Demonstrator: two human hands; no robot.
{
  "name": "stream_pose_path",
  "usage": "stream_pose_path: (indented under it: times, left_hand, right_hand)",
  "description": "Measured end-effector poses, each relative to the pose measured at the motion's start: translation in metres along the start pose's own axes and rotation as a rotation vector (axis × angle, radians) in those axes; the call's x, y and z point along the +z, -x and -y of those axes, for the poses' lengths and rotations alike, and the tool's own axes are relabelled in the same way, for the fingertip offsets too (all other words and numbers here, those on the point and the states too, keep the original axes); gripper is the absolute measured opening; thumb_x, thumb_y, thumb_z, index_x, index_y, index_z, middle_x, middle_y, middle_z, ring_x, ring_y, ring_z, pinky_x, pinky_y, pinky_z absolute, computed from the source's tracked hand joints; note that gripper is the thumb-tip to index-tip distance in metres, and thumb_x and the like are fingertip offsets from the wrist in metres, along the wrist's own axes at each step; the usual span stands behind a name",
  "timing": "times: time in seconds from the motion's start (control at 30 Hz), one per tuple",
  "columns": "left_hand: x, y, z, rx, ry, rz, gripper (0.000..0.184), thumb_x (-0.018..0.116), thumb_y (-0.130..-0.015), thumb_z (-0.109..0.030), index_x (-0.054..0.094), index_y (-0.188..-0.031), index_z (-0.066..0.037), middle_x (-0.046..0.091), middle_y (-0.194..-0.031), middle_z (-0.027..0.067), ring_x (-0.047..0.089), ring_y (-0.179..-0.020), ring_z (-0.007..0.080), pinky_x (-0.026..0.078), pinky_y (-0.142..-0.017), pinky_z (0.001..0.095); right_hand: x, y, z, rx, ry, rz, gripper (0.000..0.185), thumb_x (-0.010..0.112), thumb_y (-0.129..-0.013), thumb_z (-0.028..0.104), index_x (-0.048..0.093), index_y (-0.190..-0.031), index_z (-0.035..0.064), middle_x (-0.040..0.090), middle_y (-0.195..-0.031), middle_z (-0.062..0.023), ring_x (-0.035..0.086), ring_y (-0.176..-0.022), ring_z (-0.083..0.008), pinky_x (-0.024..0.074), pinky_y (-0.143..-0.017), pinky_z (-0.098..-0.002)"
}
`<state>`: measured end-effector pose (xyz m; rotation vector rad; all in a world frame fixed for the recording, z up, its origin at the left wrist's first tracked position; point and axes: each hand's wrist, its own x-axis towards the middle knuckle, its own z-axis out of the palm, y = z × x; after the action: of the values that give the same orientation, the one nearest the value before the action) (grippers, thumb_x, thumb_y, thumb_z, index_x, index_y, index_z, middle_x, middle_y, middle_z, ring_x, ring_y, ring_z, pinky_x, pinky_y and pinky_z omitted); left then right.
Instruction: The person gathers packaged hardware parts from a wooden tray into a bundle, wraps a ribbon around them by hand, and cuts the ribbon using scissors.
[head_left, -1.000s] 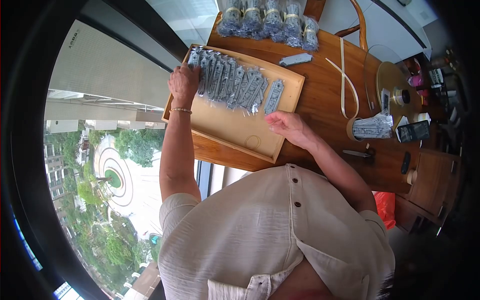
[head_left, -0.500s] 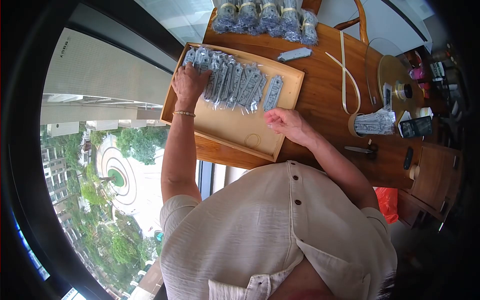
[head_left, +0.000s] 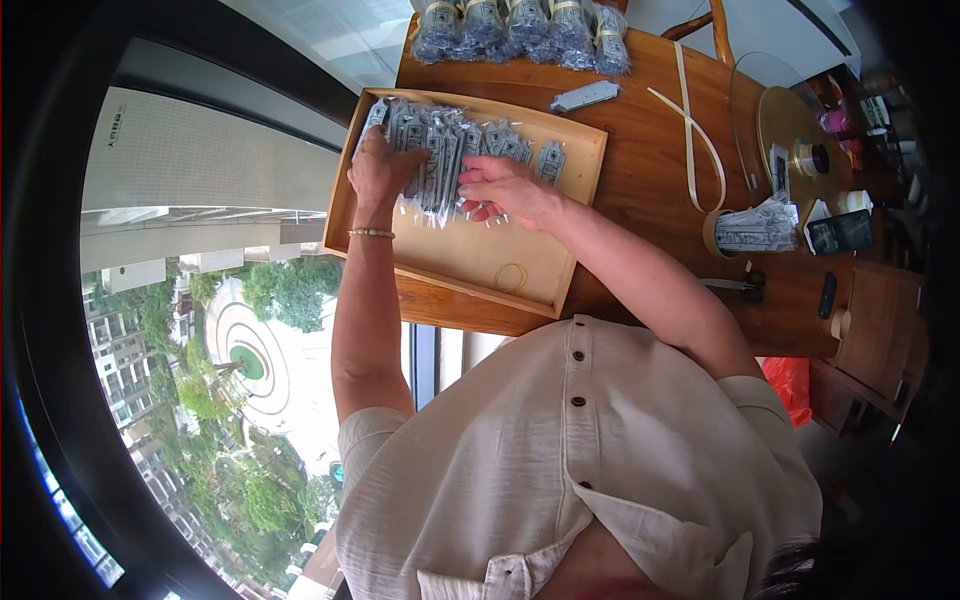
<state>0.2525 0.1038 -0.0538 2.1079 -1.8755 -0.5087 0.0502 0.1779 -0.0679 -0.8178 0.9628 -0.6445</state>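
Grey printed strips in clear plastic sleeves (head_left: 437,160) stand or lean close together in a shallow wooden tray (head_left: 440,262). My left hand (head_left: 380,170) lies over the left end of the row, thumb spread away from the fingers, touching the sleeves. On the row's right side, my right hand (head_left: 510,190) has its fingers apart and bent against the sleeved strips; some fingertips are hidden among them. Behind that hand, a separate sleeved strip (head_left: 549,162) lies at the tray's right, partly covered. A rubber band (head_left: 511,277) rests on the tray floor near the front.
Banded bundles of sleeved strips (head_left: 525,30) line the table's back edge. One sleeved strip (head_left: 585,96) lies beyond the tray. To the right are a pale strap (head_left: 688,130), a round holder full of strips (head_left: 755,228), scissors (head_left: 750,285) and a phone (head_left: 840,232). A window borders the left.
My right hand has moved left and inward from the tray's right side to the row of sleeved strips. The strips there are pushed closer together. My left hand stays at the left end.
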Motion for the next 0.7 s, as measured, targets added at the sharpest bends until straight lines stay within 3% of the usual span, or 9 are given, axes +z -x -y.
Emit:
stream_pose_path:
  times: [0.13, 0.23, 0.33, 0.43, 0.53, 0.7]
  left_hand:
    - [0.009, -0.003, 0.014, -0.023, 0.166, 0.09, 0.077, 0.086, -0.06, -0.037, 0.058, -0.12, 0.002, 0.068, -0.108, 0.0207, 0.067, -0.101, 0.0312, 0.051, -0.088, 0.0401]
    - [0.014, -0.003, 0.022, 0.019, 0.403, 0.191, 0.065, 0.086, -0.061, -0.032, 0.063, -0.11, 0.004, 0.07, -0.096, 0.02, 0.069, -0.088, 0.0277, 0.054, -0.076, 0.0353]
    - [0.011, 0.002, 0.016, 0.025, 0.453, 0.33, 0.05, 0.085, -0.064, -0.026, 0.066, -0.098, 0.005, 0.07, -0.084, 0.0167, 0.068, -0.075, 0.0215, 0.052, -0.064, 0.0326]
    - [0.01, 0.013, 0.008, 0.012, 0.57, 0.349, 0.036, 0.082, -0.068, -0.021, 0.066, -0.089, 0.004, 0.069, -0.078, 0.0126, 0.064, -0.067, 0.017, 0.05, -0.06, 0.0322]
    - [0.014, 0.023, 0.009, 0.049, 0.65, 0.316, 0.031, 0.081, -0.07, -0.018, 0.065, -0.086, 0.003, 0.068, -0.075, 0.0101, 0.06, -0.065, 0.0126, 0.049, -0.059, 0.0304]
    - [0.029, 0.044, 0.012, 0.134, 0.76, 0.241, 0.027, 0.079, -0.072, -0.015, 0.063, -0.086, 0.002, 0.065, -0.07, 0.0069, 0.056, -0.063, 0.0098, 0.047, -0.057, 0.03]
  right_hand:
    - [0.003, -0.004, 0.0, -0.006, 0.022, -0.032, 0.069, 0.061, -0.092, 0.011, 0.024, -0.148, -0.0051, 0.048, -0.136, -0.0199, 0.063, -0.093, -0.0193, 0.0548, -0.071, -0.0311]
    - [0.002, -0.012, -0.006, -0.003, -0.021, -0.083, 0.067, 0.063, -0.091, 0.012, 0.028, -0.146, -0.0041, 0.053, -0.126, -0.0153, 0.062, -0.089, -0.0177, 0.0546, -0.071, -0.0304]
    - [0.002, -0.015, -0.009, -0.014, -0.061, -0.105, 0.052, 0.065, -0.09, 0.012, 0.045, -0.136, -0.0015, 0.058, -0.112, -0.009, 0.061, -0.086, -0.0156, 0.0539, -0.07, -0.0291]
    - [0.0, -0.021, -0.013, -0.013, -0.1, -0.081, 0.033, 0.067, -0.088, 0.013, 0.058, -0.118, 0.0023, 0.061, -0.101, -0.0054, 0.06, -0.086, -0.0138, 0.0527, -0.069, -0.0278]
    - [0.001, -0.022, -0.017, -0.032, -0.066, -0.146, 0.019, 0.067, -0.088, 0.012, 0.061, -0.105, 0.0046, 0.063, -0.094, -0.0035, 0.06, -0.083, -0.0122, 0.0516, -0.068, -0.027]
    - [0.015, -0.004, -0.015, -0.145, -0.127, -0.238, 0.02, 0.071, -0.082, 0.012, 0.062, -0.097, 0.0012, 0.065, -0.084, -0.005, 0.061, -0.071, -0.0126, 0.0499, -0.057, -0.0269]
